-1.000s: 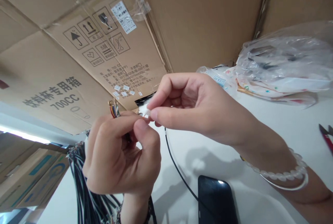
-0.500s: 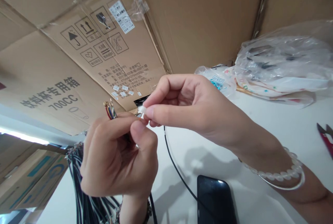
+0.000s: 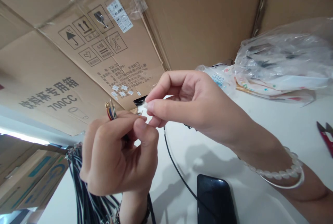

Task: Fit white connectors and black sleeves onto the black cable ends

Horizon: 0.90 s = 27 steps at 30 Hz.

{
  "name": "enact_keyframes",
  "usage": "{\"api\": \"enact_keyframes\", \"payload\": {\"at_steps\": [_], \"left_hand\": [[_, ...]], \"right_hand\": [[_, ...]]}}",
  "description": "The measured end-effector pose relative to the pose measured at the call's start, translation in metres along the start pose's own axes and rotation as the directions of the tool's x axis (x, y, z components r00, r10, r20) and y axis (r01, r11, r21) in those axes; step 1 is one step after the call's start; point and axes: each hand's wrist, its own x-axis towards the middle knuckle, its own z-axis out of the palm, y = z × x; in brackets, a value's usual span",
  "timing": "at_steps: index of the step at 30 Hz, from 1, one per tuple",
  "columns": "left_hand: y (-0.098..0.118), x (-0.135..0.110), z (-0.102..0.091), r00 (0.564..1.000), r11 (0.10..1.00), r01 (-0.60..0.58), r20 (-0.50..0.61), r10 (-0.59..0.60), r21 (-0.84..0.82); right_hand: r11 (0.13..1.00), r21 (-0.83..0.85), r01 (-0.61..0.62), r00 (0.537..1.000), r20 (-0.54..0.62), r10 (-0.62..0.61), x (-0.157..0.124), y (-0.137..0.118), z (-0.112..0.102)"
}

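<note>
My left hand (image 3: 119, 154) is closed round a bundle of thin coloured wires (image 3: 111, 112), whose bare ends stick up above its knuckles. Between its thumb and forefinger a fine orange wire (image 3: 141, 114) pokes out, tip upward. My right hand (image 3: 192, 107) pinches a tiny whitish piece (image 3: 145, 105) at its fingertips, just above and to the right of that wire, with a small gap between them. The piece is too small to name. Most of the wires' length is hidden inside the left fist.
A dark phone (image 3: 215, 198) lies on the white table, a black cable (image 3: 173, 161) running to it. Many black cables (image 3: 85, 189) hang at the left. Large cardboard boxes (image 3: 85, 54) stand behind. Plastic bags (image 3: 281, 64) and red-handled cutters (image 3: 326, 135) are at the right.
My right fingertips have drawn slightly up and away from my left hand with the whitish piece, so the orange wire's tip now shows. My left hand has hardly moved.
</note>
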Motion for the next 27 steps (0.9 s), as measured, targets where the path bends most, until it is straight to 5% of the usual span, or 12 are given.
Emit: {"api": "enact_keyframes", "payload": {"at_steps": [9,27], "left_hand": [[0.0051,0.0087,-0.0026,0.993,0.994,-0.08,0.088,0.073,0.072],[0.0009,0.0072,0.0008,0.991,0.988,-0.133,0.037,0.13,0.083]], "right_hand": [[0.994,-0.098,0.037,0.998,-0.051,-0.042,0.0,-0.0006,0.0009],[0.994,-0.084,0.068,0.997,-0.026,-0.071,-0.0006,0.0017,-0.0006]]}}
